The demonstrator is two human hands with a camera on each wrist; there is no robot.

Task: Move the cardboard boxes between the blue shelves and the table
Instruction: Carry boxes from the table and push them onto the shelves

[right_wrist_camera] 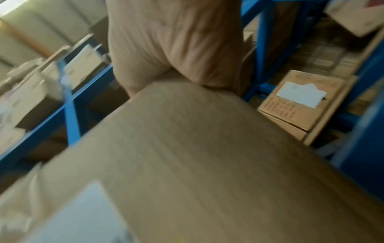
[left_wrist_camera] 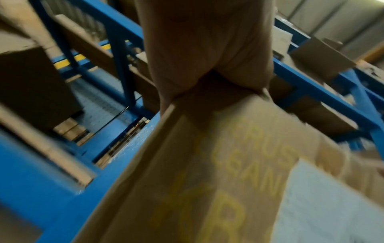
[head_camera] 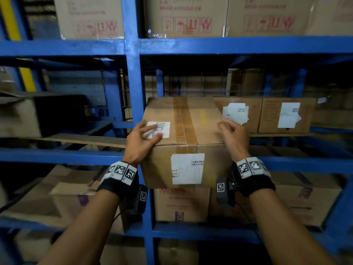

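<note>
A taped cardboard box (head_camera: pixel 183 134) with white labels on its top and front is held between both hands at the middle level of the blue shelves (head_camera: pixel 63 155). My left hand (head_camera: pixel 142 139) grips its top left corner, fingers lying on the top label. My right hand (head_camera: pixel 232 134) curls over the top right edge. In the left wrist view the left hand (left_wrist_camera: pixel 203 49) wraps the box (left_wrist_camera: pixel 207 164) edge above yellow print. In the right wrist view the right hand (right_wrist_camera: pixel 172 46) clasps the box (right_wrist_camera: pixel 197 156) rim. Whether the box's far end rests on the shelf is hidden.
Two labelled boxes (head_camera: pixel 254 115) (head_camera: pixel 286 117) stand on the same shelf just right of the held box. A blue upright (head_camera: pixel 133 83) rises close to its left. Large boxes (head_camera: pixel 187 16) fill the shelf above and more boxes (head_camera: pixel 181 203) sit below.
</note>
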